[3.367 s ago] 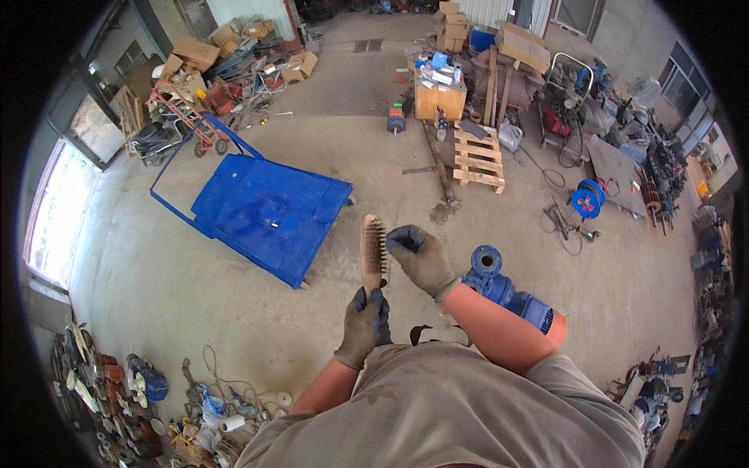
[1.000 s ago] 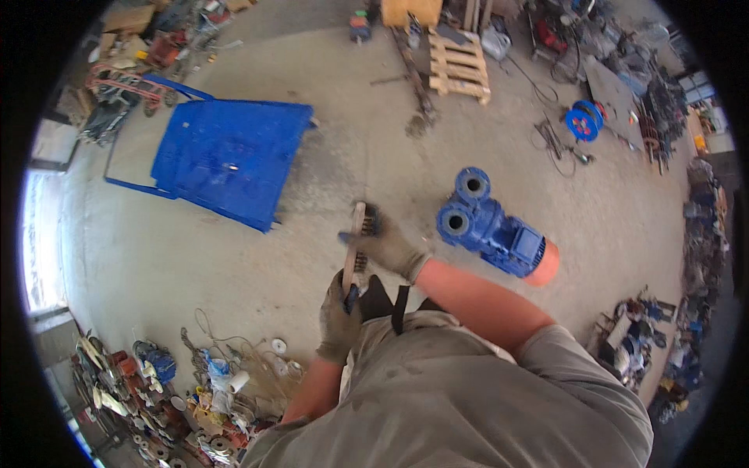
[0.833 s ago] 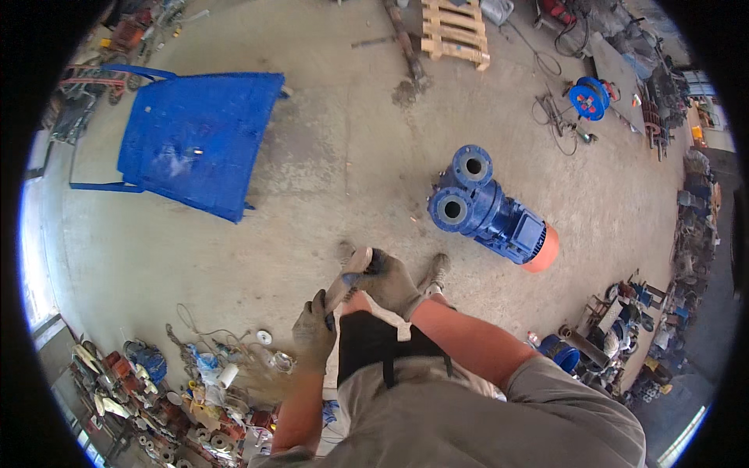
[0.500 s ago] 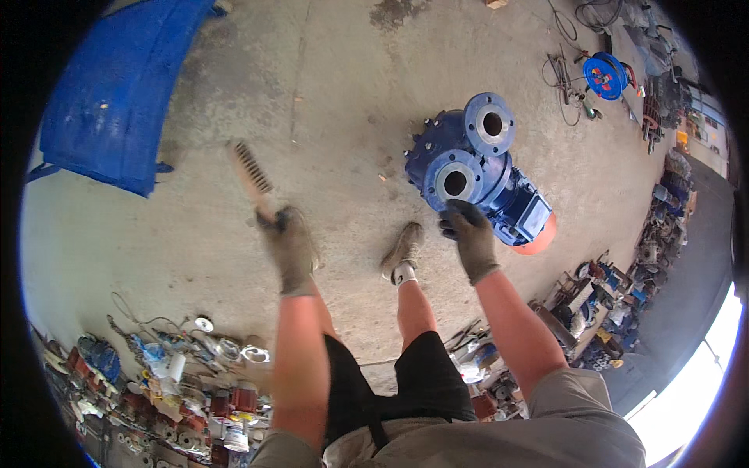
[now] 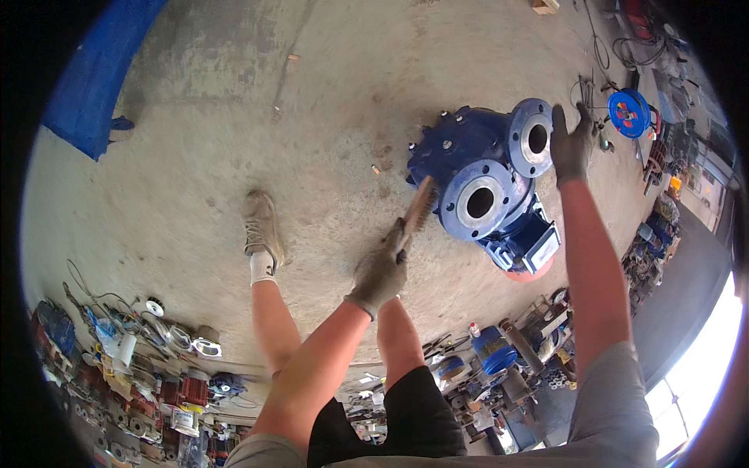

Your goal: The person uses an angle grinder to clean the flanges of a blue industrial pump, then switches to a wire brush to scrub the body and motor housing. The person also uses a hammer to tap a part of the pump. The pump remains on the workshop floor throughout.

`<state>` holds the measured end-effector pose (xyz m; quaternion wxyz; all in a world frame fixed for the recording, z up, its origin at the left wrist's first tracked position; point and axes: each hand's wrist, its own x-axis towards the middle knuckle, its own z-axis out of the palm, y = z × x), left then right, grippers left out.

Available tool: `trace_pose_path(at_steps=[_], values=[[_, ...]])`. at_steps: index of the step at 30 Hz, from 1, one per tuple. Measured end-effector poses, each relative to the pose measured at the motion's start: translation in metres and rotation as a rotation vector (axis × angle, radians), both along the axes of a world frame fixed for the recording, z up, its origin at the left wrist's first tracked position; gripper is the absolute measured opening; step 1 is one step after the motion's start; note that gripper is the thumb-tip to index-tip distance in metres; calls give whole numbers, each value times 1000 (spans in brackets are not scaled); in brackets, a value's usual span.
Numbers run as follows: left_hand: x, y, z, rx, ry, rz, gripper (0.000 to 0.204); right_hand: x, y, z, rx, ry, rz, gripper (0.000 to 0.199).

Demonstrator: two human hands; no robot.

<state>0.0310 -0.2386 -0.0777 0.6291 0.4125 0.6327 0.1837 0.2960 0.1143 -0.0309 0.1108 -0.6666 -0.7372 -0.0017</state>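
1. Blue paint stands exposed as a gloved left hand [image 5: 378, 274], closed around the handle of a wooden-backed brush [image 5: 422, 204], aims the brush's far end at a twin-flanged machine [image 5: 456, 144]; a careless swing could scuff the coat. Whether the brush touches the housing cannot be told from this angle.

2. The gloved right hand [image 5: 572, 150], open with its fingers extended, grips nothing beside the upper flange [image 5: 521, 146]; contact there is unclear. A hard push on that rim could rock the machine, whose footing is hidden, or let the glove slip.

3. Both flange bores appear uncovered, so loosened grit could fall inside if the bristles work across the rims.

4. The machine rests on the concrete floor [image 5: 211, 156], nearer its right edge than its left, with a blue cable reel [image 5: 629, 113] beyond it, closer to that edge. A blue panel [image 5: 101, 70] occupies the far left corner.

5. Deep blue and studded with bolts, the housing carries two round flanges, their faces bare grey metal pierced by bolt holes; an orange-red end cap [image 5: 534, 273] shows below. The brush has a pale brown back and darker bristles, slightly blurred.
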Motion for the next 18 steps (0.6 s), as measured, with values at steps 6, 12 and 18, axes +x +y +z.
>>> trace_pose_path(at_steps=[6, 12, 18], values=[[10, 11, -35, -196, 84, 114, 61, -13, 28, -66, -253, -32, -181, 61], [28, 126, -101, -42, 106, -48, 49, -5, 23, -71, -207, 126, -124, 55], [16, 97, -81, -69, 93, -113, 59, -24, 12, -58, -227, -9, -201, 53]])
